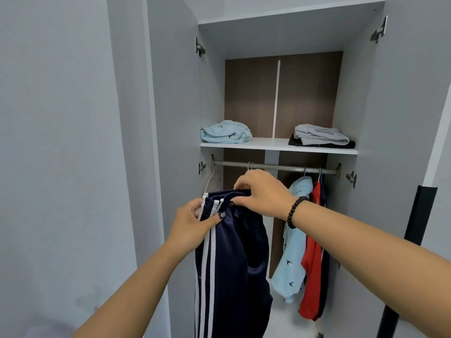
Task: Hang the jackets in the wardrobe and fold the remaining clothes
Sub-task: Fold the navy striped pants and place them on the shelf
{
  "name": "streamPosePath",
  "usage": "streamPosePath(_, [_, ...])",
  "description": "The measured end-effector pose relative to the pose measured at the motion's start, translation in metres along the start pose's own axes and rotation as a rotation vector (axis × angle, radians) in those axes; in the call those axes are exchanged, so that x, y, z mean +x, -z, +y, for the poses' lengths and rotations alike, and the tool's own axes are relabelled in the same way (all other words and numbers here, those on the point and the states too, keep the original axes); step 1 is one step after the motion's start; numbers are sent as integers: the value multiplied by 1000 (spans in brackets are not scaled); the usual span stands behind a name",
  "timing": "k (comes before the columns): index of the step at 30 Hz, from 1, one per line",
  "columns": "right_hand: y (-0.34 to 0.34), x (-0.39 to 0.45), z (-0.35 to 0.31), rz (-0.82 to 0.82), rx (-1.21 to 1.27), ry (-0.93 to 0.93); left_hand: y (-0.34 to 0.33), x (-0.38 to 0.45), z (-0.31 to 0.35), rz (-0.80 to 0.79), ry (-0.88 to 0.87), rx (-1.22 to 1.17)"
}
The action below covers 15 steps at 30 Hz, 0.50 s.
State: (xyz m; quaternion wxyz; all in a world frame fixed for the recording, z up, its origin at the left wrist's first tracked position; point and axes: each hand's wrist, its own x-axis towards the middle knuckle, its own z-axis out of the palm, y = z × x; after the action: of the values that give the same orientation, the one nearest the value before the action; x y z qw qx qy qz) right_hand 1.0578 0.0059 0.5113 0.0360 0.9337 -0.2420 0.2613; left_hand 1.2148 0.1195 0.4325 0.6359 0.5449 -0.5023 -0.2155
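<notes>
A navy garment with white side stripes (234, 264) hangs down in front of the open wardrobe, below the metal rail (275, 167). My left hand (192, 225) pinches its striped top edge with thumb and fingers. My right hand (261, 193), a dark bead bracelet on its wrist, grips the top edge further right, just under two hanger hooks on the rail. The hanger itself is hidden by my hands. A light blue jacket with bird prints (292, 245) and a red and navy jacket (314, 259) hang at the rail's right end.
On the white shelf (273, 143) above the rail lie a folded light blue garment (225, 132) and a grey one on a black one (319, 137). A pink hanger (212, 179) hangs at the rail's left end. Grey doors (170, 142) stand open on both sides.
</notes>
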Motion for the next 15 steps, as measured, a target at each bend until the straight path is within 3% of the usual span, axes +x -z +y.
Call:
streamPosePath(2, [-8, 0, -9, 217, -163, -85, 4, -1, -5, 123, 21, 25])
streamPosePath(3, [-9, 0, -12, 226, -140, -168, 7, -2, -8, 168, 24, 29])
streamPosePath(4, [-10, 1, -16, 145, -15, -291, 10, -3, -10, 199, 17, 33])
streamPosePath(8, [-19, 3, -46, -554, 802, -877, 16, -13, -12, 178, -68, 55])
streamPosePath(11, [-35, 15, -66, -576, 1070, -965, 16, -21, -13, 87, -119, 126])
streamPosePath(15, [-54, 22, -82, -582, 1058, -914, 26, -35, -20, -44, -147, 267])
